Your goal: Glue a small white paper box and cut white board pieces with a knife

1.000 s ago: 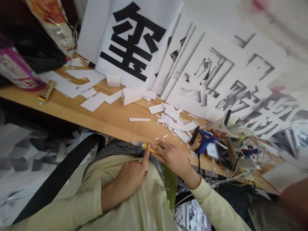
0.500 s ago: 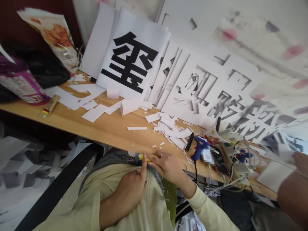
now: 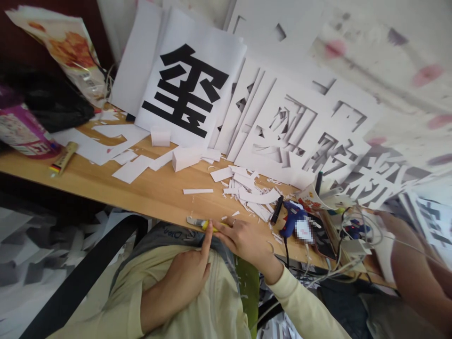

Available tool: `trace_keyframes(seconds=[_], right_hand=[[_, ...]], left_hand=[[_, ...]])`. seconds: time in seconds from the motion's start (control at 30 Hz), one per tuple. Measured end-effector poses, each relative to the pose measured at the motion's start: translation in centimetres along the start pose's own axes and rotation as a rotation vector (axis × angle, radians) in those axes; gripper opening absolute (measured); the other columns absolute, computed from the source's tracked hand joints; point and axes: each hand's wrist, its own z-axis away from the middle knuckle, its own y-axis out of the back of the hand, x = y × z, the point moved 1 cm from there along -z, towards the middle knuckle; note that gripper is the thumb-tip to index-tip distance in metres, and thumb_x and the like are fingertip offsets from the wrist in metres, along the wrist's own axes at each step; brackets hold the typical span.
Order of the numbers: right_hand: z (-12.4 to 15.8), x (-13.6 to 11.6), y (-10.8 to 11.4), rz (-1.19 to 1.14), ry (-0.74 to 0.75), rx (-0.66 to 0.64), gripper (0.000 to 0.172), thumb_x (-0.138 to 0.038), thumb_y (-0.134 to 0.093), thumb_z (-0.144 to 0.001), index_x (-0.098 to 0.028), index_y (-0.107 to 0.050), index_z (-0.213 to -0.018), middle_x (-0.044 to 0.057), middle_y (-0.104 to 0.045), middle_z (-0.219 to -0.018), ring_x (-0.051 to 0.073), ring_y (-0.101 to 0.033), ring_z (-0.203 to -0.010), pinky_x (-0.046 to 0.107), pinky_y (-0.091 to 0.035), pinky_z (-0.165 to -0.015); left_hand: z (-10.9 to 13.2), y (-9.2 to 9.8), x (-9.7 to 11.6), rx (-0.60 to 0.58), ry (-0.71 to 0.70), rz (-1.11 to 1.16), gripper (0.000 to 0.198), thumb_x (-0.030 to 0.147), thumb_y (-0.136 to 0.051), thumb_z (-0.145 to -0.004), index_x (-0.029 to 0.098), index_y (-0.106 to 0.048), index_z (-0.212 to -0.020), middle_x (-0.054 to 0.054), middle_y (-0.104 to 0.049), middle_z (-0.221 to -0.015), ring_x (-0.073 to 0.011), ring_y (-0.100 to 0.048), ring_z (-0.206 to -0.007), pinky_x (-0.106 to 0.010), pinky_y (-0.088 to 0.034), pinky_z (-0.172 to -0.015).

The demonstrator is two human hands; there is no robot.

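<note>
A utility knife [image 3: 205,224] with a yellow handle lies level at the table's front edge, its metal end pointing left. My right hand [image 3: 243,238] is closed around its handle, palm down, with the index finger along it. My left hand [image 3: 189,270] is below, in front of my body. Its index finger stretches up and touches the yellow part near the metal end, while the other fingers are curled with nothing visible in them. A narrow white paper strip [image 3: 198,191] lies on the table just beyond the knife.
Paper offcuts [image 3: 252,190], a black marker [image 3: 277,210] and a blue glue gun [image 3: 292,219] lie to the right, near tangled cables [image 3: 367,235]. A printed character sheet [image 3: 190,84] leans at the back. A glue tube [image 3: 64,158] lies left. Another person's arm [image 3: 416,263] reaches in at right.
The knife's metal end shows more clearly above the table edge. Both my hands keep nearly the same pose. The other person's arm has come further in from the right. The view has shifted slightly.
</note>
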Motion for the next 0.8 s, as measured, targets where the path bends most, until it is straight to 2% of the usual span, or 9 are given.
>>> trace_keyframes(seconds=[0.2,0.4,0.53,0.6,0.7,0.8], right_hand=[[-0.8,-0.1,-0.3,0.059,-0.066,0.007,0.047,-0.044,-0.036,-0.113,-0.023,-0.06,-0.147,0.01,-0.072,-0.095,0.019,-0.069,-0.075,0.028,-0.042,-0.065],[-0.8,-0.4,-0.8,0.098,-0.091,0.075,0.044,-0.042,-0.04,-0.112,-0.022,-0.063,-0.144,0.009,-0.072,-0.092,0.019,-0.069,-0.073,0.028,-0.041,-0.064],[0.2,-0.6,-0.8,0.078,-0.04,0.097,0.041,-0.041,-0.041,-0.112,-0.024,-0.063,-0.143,0.007,-0.073,-0.094,0.018,-0.071,-0.079,0.026,-0.045,-0.067],[0.8,-0.4,-0.6,0.068,-0.021,0.095,0.041,-0.042,-0.042,-0.112,-0.024,-0.064,-0.141,0.006,-0.073,-0.092,0.018,-0.071,-0.077,0.027,-0.046,-0.066],[1.1,-0.1,-0.2,0.064,-0.036,0.087,0.041,-0.042,-0.041,-0.112,-0.024,-0.065,-0.141,0.007,-0.073,-0.092,0.019,-0.07,-0.072,0.028,-0.044,-0.063],[0.7,0.2,0.0,0.066,-0.058,0.07,0.041,-0.041,-0.043,-0.112,-0.024,-0.064,-0.142,0.008,-0.074,-0.097,0.019,-0.071,-0.076,0.028,-0.043,-0.064]], left_hand=[[-0.3,0.6,0.1,0.066,0.025,0.025,0.086,0.017,-0.049,-0.097,0.006,0.002,-0.165,-0.014,-0.082,-0.098,-0.0287,-0.079,-0.089,-0.033,-0.054,-0.071],[-0.3,0.7,0.4,0.13,0.016,0.014,0.083,0.013,-0.046,-0.096,0.001,-0.001,-0.164,-0.017,-0.082,-0.101,-0.0292,-0.079,-0.09,-0.034,-0.053,-0.071],[0.1,0.1,0.5,0.095,0.02,0.023,0.087,0.013,-0.048,-0.094,0.006,0.001,-0.165,-0.013,-0.083,-0.097,-0.028,-0.079,-0.085,-0.034,-0.054,-0.068],[0.3,-0.2,0.4,0.069,0.004,0.031,0.088,0.013,-0.049,-0.093,0.008,0.0,-0.166,-0.014,-0.083,-0.1,-0.0275,-0.079,-0.087,-0.034,-0.054,-0.07],[0.2,-0.3,0.3,0.064,-0.02,0.04,0.085,0.014,-0.048,-0.095,0.01,-0.002,-0.166,-0.014,-0.082,-0.105,-0.0269,-0.079,-0.093,-0.033,-0.054,-0.075],[-0.2,-0.1,0.1,0.08,0.001,0.032,0.083,0.014,-0.046,-0.096,0.011,-0.002,-0.166,-0.014,-0.082,-0.104,-0.0286,-0.079,-0.093,-0.035,-0.054,-0.075]])
